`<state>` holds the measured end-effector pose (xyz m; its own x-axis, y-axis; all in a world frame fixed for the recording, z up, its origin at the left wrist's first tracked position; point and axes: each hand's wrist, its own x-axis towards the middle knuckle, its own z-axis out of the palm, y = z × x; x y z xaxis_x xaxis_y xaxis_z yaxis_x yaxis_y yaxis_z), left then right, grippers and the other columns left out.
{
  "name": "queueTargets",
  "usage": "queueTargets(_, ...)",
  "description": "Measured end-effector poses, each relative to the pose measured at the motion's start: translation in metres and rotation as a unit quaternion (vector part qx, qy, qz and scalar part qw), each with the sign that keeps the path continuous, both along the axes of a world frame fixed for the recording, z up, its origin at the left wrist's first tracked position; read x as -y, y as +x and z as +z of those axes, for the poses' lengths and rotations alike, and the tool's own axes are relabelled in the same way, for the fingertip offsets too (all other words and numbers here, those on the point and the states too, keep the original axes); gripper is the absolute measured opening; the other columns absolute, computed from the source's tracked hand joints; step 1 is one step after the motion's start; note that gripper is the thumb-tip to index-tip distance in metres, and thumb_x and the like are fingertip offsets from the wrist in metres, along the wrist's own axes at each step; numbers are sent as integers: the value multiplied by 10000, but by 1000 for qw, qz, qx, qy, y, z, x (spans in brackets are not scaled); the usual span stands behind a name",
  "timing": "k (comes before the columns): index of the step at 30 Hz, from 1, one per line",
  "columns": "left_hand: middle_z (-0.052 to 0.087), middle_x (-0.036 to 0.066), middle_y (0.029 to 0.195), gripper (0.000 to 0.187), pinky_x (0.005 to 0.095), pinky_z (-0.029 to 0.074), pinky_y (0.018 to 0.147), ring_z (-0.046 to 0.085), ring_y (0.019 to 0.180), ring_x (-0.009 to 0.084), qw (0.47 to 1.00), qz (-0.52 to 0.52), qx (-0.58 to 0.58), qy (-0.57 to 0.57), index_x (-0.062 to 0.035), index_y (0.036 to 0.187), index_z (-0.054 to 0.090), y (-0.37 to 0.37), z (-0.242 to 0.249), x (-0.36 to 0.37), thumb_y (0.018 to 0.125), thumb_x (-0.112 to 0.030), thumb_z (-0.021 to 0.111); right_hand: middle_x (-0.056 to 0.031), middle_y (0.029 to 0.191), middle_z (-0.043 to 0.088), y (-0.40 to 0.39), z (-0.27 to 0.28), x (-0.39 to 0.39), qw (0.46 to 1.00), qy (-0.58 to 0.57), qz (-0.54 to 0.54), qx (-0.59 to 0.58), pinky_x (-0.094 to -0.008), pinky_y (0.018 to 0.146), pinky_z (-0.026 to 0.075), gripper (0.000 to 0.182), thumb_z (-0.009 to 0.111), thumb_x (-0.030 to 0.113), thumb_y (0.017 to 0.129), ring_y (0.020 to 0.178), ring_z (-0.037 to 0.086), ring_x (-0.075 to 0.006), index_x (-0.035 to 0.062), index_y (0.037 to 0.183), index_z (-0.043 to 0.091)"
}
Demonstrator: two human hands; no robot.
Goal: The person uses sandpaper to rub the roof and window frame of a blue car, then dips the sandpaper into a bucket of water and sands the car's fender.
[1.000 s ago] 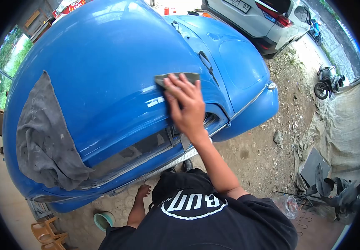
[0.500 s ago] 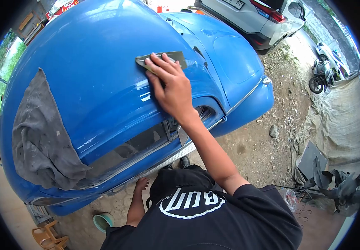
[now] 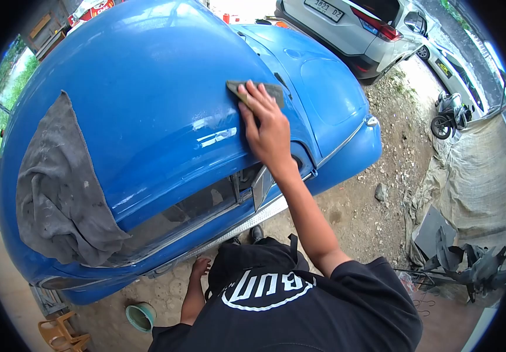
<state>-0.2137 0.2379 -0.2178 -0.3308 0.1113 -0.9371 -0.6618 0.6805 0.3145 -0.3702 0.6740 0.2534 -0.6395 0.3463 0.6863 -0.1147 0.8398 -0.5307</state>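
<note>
Thin sheet held flat at the roof's front edge

The right hand (image 3: 269, 132) has a dark green sheet (image 3: 275, 91) in hold, its fingers spread over the top and pressing it to the blue car's roof (image 3: 147, 88). Whether the thumb pinches it from below cannot be told. The sheet lies near the roof's front edge, its far left corner sticking out past the fingertips.

It looks light, thin and bendable, stiffer than cloth and hard to damage; on this smooth, curved, shiny paint it probably slides easily. The surest hold seems to be flat fingers across its middle, with the thumb on the edge nearest the person.

The left hand (image 3: 201, 267) hangs beside the car, fingers loosely curled, with nothing visible in them. A soft, limp grey cloth (image 3: 59, 176) drapes over the roof's rear side edge; its upper corner looks the easy place to take it.
</note>
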Motion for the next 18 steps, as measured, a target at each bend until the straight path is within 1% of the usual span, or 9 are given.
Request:
queueTargets(2, 713, 103, 1026, 365, 422, 546, 725, 678, 811, 230, 1000, -2, -3, -6, -124, 1222, 661, 4, 22, -9, 927, -335, 614, -104, 1409, 627, 42, -12, 29, 998, -38, 16, 42, -512, 1143, 400, 347, 648, 191, 984, 1355, 540, -363, 160, 1328, 688)
queueTargets(3, 712, 106, 1027, 369, 422, 546, 728, 678, 813, 231, 1000, 4, 5, 7, -123, 1229, 660, 5, 17, -7, 927, -329, 614, -102, 1402, 633, 53, -20, 38, 997, -42, 12, 61, -524, 1143, 395, 348, 652, 188, 982, 1357, 541, -355, 165, 1328, 689)
queueTargets(5, 711, 110, 1029, 375, 423, 546, 733, 676, 818, 235, 999, 11, 23, 33, -120, 1243, 656, 14, -10, 4, 927, -318, 612, -102, 1399, 636, 44, -14, 26, 998, -24, -3, 57, -536, 1142, 392, 341, 645, 199, 988, 1356, 544, -349, 166, 1324, 692)
queueTargets(6, 713, 122, 1046, 382, 429, 549, 737, 681, 835, 244, 999, -13, 30, 33, -111, 1249, 657, 14, -15, 5, 927, -310, 610, -102, 1397, 637, 36, -12, 17, 998, -15, -13, 56, -542, 1142, 390, 337, 641, 205, 991, 1356, 545, -346, 167, 1322, 693)
queueTargets(8, 716, 119, 1059, 386, 433, 551, 739, 686, 836, 246, 999, -24, 30, 13, -109, 1243, 662, 6, -1, 2, 924, -321, 613, -100, 1394, 637, -3, -4, -15, 999, -32, -16, 27, -523, 1143, 394, 329, 618, 221, 1005, 1357, 540, -352, 146, 1317, 691)
queueTargets(10, 715, 113, 1055, 386, 454, 548, 764, 688, 863, 253, 999, -26, 29, 1, -118, 1237, 677, 7, -3, -2, 920, -332, 622, -115, 1411, 620, -19, 3, -28, 998, -50, 0, 28, -501, 1149, 394, 340, 607, 206, 1008, 1360, 530, -370, 121, 1329, 677)
queueTargets(13, 702, 107, 1048, 390, 493, 536, 812, 682, 921, 271, 999, -27, 20, -10, -134, 1242, 682, -12, -6, -6, 921, -349, 631, -120, 1433, 603, 16, -5, 5, 999, -17, 3, 28, -500, 1151, 393, 355, 623, 190, 996, 1370, 520, -374, 128, 1342, 670)
queueTargets(15, 684, 117, 1076, 411, 495, 531, 813, 674, 931, 283, 999, -40, 24, -17, -125, 1267, 641, -21, -4, -11, 934, -366, 622, -86, 1431, 615, 50, -14, 39, 997, -36, 22, 71, -517, 1144, 403, 385, 662, 183, 973, 1388, 515, -343, 183, 1358, 671)
queueTargets(18, 669, 125, 1134, 406, 496, 531, 833, 667, 964, 284, 997, -64, 25, -21, -114, 1251, 627, -35, 9, -18, 939, -374, 621, -79, 1411, 630, 40, -4, 42, 999, 1, 6, 52, -528, 1128, 418, 361, 652, 202, 979, 1352, 545, -344, 181, 1338, 680)
